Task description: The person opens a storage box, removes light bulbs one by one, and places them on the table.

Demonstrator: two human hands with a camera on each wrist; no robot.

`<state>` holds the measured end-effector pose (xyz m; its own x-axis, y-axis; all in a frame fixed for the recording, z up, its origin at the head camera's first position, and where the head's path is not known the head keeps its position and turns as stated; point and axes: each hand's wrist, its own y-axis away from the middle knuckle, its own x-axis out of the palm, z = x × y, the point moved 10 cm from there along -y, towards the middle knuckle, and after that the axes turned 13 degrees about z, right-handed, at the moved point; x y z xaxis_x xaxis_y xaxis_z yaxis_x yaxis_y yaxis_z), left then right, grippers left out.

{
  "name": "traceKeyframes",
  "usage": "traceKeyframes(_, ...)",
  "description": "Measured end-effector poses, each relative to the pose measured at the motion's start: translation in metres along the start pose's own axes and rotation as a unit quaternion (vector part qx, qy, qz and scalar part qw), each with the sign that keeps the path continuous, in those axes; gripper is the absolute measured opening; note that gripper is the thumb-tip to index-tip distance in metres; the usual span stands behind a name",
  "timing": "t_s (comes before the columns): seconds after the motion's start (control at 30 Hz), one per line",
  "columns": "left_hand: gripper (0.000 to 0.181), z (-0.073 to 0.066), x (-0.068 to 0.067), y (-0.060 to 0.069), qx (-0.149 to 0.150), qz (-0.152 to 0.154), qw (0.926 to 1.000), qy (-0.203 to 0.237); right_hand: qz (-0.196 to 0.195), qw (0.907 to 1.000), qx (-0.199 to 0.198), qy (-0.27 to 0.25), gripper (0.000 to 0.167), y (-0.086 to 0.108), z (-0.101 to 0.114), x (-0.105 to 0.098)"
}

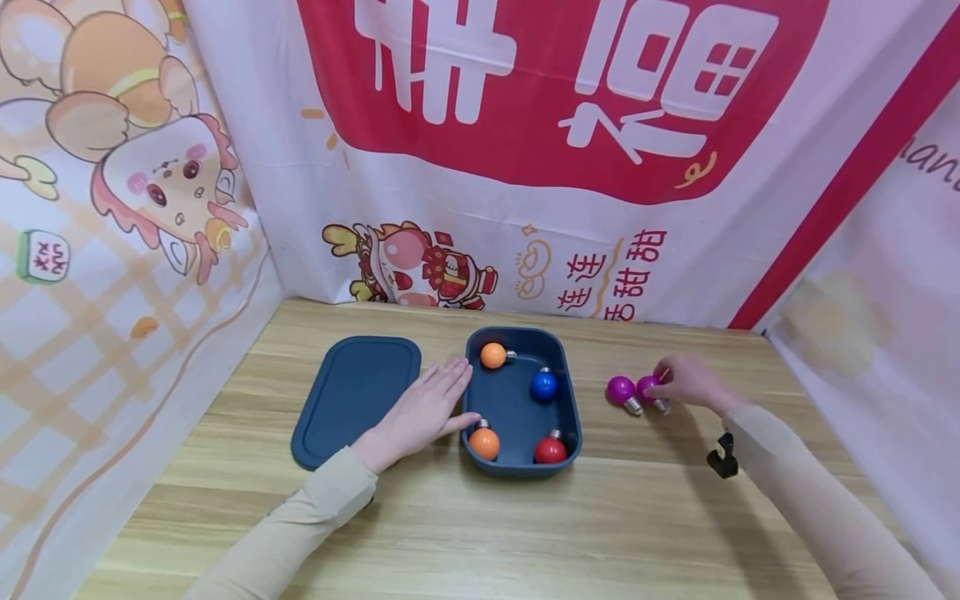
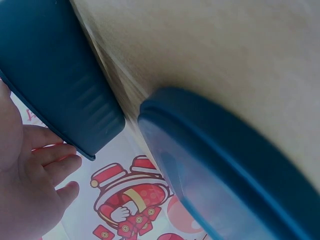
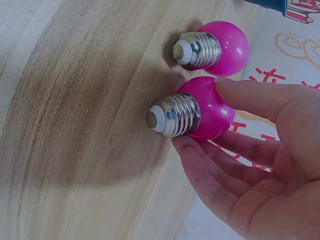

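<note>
My right hand point(image 1: 690, 383) pinches a magenta light bulb point(image 3: 207, 107) between thumb and fingers, its metal screw base pointing away from the palm. Beside it on the table lies a second magenta bulb point(image 1: 621, 390). My left hand point(image 1: 420, 414) rests against the left side of a dark blue box point(image 1: 576, 408), fingers fairly straight, thumb at the rim. Inside the box lie an orange bulb point(image 1: 492, 356) at the back left, another orange bulb point(image 1: 484, 443) at the front left, a blue bulb point(image 1: 544, 384) and a red bulb point(image 1: 551, 450).
A dark blue lid point(image 1: 360, 392) lies flat on the wooden table point(image 1: 480, 533), left of the box and partly behind my left hand. Printed cloth point(image 1: 450, 183) hangs along the table's back edge and both sides.
</note>
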<state>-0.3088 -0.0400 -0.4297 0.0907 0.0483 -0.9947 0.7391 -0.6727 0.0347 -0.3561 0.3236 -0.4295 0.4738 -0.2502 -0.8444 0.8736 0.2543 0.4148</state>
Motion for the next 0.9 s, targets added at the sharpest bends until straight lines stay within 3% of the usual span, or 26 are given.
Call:
traceKeyframes(0.27, 0.079, -0.0002, -0.0001, 0.0005, 0.0, -0.001, 1.0, -0.001, 0.016, 0.9997, 0.018, -0.006, 0.043, 0.0021, -0.0024, 0.0056)
traceKeyframes(0.63, 0.079, 0.0, 0.0002, 0.0009, -0.004, 0.003, 1.0, 0.004, 0.019, 0.9996, 0.007, -0.021, 0.047, 0.0055, -0.0016, 0.0055)
traceKeyframes(0.9, 0.078, -0.0007, -0.0014, 0.0011, -0.002, -0.001, 1.0, 0.009, -0.003, 0.9999, -0.002, -0.016, 0.054, 0.0088, -0.0036, -0.0008)
